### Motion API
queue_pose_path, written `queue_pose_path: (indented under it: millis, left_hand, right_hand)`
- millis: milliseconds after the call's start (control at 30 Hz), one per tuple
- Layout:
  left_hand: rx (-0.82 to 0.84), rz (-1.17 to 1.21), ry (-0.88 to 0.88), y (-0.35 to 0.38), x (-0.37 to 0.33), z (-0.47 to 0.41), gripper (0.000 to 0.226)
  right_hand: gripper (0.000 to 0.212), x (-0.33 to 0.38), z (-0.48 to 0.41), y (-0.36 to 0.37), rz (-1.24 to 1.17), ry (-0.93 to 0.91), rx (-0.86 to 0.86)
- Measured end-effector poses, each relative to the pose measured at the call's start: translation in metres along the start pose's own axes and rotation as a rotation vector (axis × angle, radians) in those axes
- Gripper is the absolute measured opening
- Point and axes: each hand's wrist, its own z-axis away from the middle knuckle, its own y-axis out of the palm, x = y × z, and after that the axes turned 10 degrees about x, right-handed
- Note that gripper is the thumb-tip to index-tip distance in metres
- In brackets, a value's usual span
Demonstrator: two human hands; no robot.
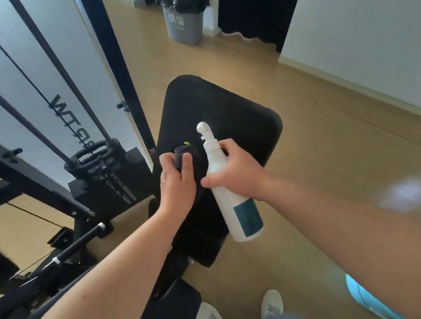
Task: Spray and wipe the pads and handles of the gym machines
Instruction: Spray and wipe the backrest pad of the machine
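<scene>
A black bench pad lies in the middle of the view, sloping away from me. My left hand grips a bunched dark cloth with a small yellow-green tag, pressed onto the pad's near half. My right hand holds a white spray bottle with a teal label by its neck. The nozzle points away over the pad, and the bottle's base tilts toward me.
A black cable machine frame with weight stack and cables stands to the left. A black bar handle lies low on the left. A grey lined bin stands at the back. White walls close the right side; a blue object sits lower right.
</scene>
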Motion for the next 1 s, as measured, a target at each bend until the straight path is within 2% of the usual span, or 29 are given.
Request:
queue_pose_path:
  millis: [200, 300, 367, 433, 500, 600, 700, 733, 800, 867, 933, 1000]
  left_hand:
    - [0.089, -0.157, 0.169, 0.026, -0.004, 0.006, 0.019]
    - [0.054, -0.166, 0.221, 0.044, -0.008, 0.011, 0.024]
    - [0.043, -0.191, 0.279, 0.047, -0.008, 0.013, 0.022]
    - [0.112, -0.224, 0.316, 0.051, -0.009, 0.015, 0.022]
    - [0.147, -0.303, 0.344, 0.11, -0.022, 0.045, 0.02]
    - [0.241, -0.357, 0.449, 0.122, -0.027, 0.049, 0.019]
    - [0.258, -0.422, 0.449, 0.133, -0.036, 0.033, 0.021]
    - [0.251, -0.45, 0.44, 0.138, -0.037, 0.025, 0.03]
    - [0.245, -0.576, 0.422, 0.149, -0.034, 0.008, 0.069]
    - [0.219, -0.712, 0.396, 0.155, -0.035, -0.004, 0.094]
    - [0.182, -0.738, 0.366, 0.16, -0.04, -0.013, 0.099]
    - [0.163, -0.614, 0.34, 0.158, -0.047, -0.028, 0.092]
  right_hand:
    - [0.082, -0.019, 0.035, -0.028, -0.06, 0.019, -0.053]
    - [0.069, -0.032, 0.051, -0.04, -0.015, 0.003, -0.033]
    - [0.067, -0.033, 0.058, -0.043, -0.06, 0.019, -0.003]
    - [0.068, -0.036, 0.063, -0.044, -0.152, 0.005, -0.01]
    - [0.065, -0.077, 0.093, -0.081, -0.214, -0.045, 0.073]
    - [0.061, -0.089, 0.097, -0.081, -0.226, -0.088, 0.04]
    - [0.056, -0.089, 0.098, -0.088, -0.25, -0.122, 0.046]
    - [0.056, -0.089, 0.097, -0.092, -0.252, -0.13, 0.04]
    - [0.059, -0.088, 0.093, -0.098, -0.262, -0.118, 0.03]
    - [0.068, -0.086, 0.087, -0.101, -0.264, -0.118, 0.039]
    - [0.073, -0.08, 0.081, -0.104, -0.227, -0.141, 0.092]
    - [0.078, -0.07, 0.074, -0.102, -0.183, -0.16, 0.169]
